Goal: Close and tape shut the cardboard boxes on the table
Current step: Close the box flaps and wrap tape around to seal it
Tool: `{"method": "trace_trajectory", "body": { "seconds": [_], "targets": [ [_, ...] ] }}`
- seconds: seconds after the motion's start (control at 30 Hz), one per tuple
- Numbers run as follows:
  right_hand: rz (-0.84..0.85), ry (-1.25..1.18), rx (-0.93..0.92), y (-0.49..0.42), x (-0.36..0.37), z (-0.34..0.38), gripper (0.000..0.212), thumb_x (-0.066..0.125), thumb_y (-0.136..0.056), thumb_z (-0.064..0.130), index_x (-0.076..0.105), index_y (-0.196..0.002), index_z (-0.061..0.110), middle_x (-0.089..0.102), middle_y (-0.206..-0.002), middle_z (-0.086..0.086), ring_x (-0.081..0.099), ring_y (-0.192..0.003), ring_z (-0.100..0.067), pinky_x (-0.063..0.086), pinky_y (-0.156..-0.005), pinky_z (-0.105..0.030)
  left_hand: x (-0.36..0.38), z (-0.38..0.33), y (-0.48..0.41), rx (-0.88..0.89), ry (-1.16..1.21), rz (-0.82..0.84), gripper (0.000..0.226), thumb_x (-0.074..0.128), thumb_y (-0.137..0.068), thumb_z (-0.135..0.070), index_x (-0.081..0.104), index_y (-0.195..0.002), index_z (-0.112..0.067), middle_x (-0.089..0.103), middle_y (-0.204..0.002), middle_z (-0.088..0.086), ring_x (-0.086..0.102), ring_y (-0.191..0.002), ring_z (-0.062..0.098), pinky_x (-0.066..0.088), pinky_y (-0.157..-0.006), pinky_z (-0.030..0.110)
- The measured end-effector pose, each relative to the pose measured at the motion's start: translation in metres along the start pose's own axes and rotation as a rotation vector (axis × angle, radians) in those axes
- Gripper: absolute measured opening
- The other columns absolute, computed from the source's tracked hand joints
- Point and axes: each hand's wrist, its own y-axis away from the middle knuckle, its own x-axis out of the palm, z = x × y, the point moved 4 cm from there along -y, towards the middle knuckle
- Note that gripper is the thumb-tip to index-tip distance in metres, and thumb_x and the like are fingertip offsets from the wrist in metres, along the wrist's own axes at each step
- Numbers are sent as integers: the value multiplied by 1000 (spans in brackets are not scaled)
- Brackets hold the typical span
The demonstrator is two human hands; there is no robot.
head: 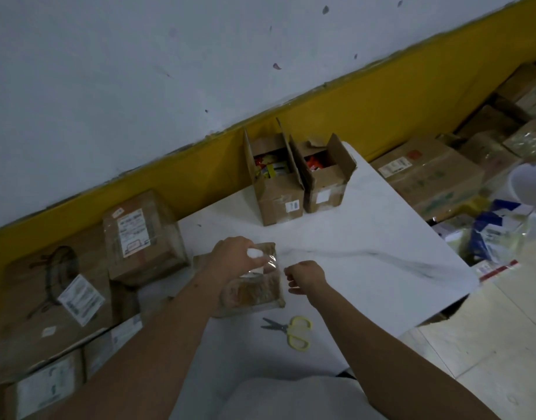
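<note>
Left hand [239, 256] grips a roll of clear tape [255, 253] atop the small tape-wrapped brown cardboard box [254, 294] at frame centre. Right hand [306, 275], fingers curled, pinches its free end. Yellow-handled scissors [291, 330] lie just below on the white table [366, 237]. Two open-flapped brown cardboard boxes [278, 189] stand side by side above centre.

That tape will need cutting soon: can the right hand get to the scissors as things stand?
Probably yes. The scissors lie in the open close to the right hand, nothing between them, though it seems to pinch the tape and must let go first.
</note>
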Motion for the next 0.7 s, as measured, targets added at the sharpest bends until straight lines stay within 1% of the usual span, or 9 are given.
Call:
{"method": "trace_trajectory", "body": {
  "seconds": [0.17, 0.27, 0.33, 0.4, 0.47, 0.53, 0.57, 0.63, 0.7],
  "targets": [
    [130, 21, 131, 5, 13, -1, 19, 66, -90, 14, 57, -96, -1, 55, -89, -14, 56, -70, -22, 59, -67, -36, 1, 6, -5, 14, 33, -55, 41, 68, -79, -61, 60, -100, -27, 55, -103, -4, 53, -95, 13, 49, -78, 30],
    [143, 167, 159, 4, 8, -5, 50, 73, -86, 36, 49, -113, 2, 52, -102, -11, 56, -88, -24, 58, -66, -35, 4, 14, -1, -73, 238, -90, 41, 74, -79, -52, 54, -105, -27, 50, -110, -1, 53, -96, 12, 49, -70, 21],
    [34, 350, 26, -3, 0, -5, 64, 72, -83, 48, 49, -120, 1, 55, -101, -9, 60, -91, -26, 58, -65, -35, 7, 17, 1, -113, 293, -134, 42, 76, -79, -48, 53, -106, -25, 47, -111, 0, 53, -94, 12, 52, -71, 20],
    [-87, 461, -211, -2, 3, 4, 61, 58, -92, 52, 51, -129, 4, 60, -115, -11, 63, -103, -27, 53, -82, -35, 10, 18, 1, -131, 280, -174, 44, 76, -78, -49, 52, -106, -25, 46, -113, 0, 54, -96, 14, 55, -78, 25],
    [-80, 456, -371, 7, 19, 16, 59, 41, -100, 51, 43, -141, 9, 48, -141, -13, 52, -125, -28, 43, -102, -38, 13, 19, 0, -137, 276, -192, 45, 75, -77, -53, 52, -105, -27, 45, -116, 0, 54, -96, 14, 53, -80, 25],
    [4, 473, -431, 11, 43, 22, 60, 28, -104, 49, 33, -149, 9, 34, -153, -15, 39, -137, -32, 35, -112, -44, 12, 18, 1, -146, 304, -182, 44, 74, -78, -52, 51, -107, -28, 42, -120, -1, 52, -99, 13, 48, -78, 22],
    [32, 477, -418, 11, 52, 21, 63, 23, -103, 52, 33, -149, 9, 35, -152, -16, 39, -137, -34, 35, -112, -47, 12, 20, 3, -155, 327, -166, 45, 74, -79, -51, 50, -110, -29, 40, -123, -1, 49, -102, 13, 46, -78, 21],
    [0, 407, -366, 6, 64, 13, 70, 16, -98, 61, 46, -138, 12, 53, -136, -17, 52, -124, -35, 43, -103, -46, 13, 26, 8, -182, 394, -122, 52, 74, -80, -49, 44, -119, -31, 37, -128, -2, 44, -106, 14, 44, -80, 22],
    [-66, 390, -341, 2, 68, 8, 58, 18, -101, 55, 53, -121, 14, 63, -115, -12, 60, -107, -32, 47, -93, -42, 18, 34, 17, -211, 509, -73, 60, 73, -80, -50, 39, -127, -32, 39, -131, -2, 43, -109, 15, 44, -84, 25]
  ]
}}
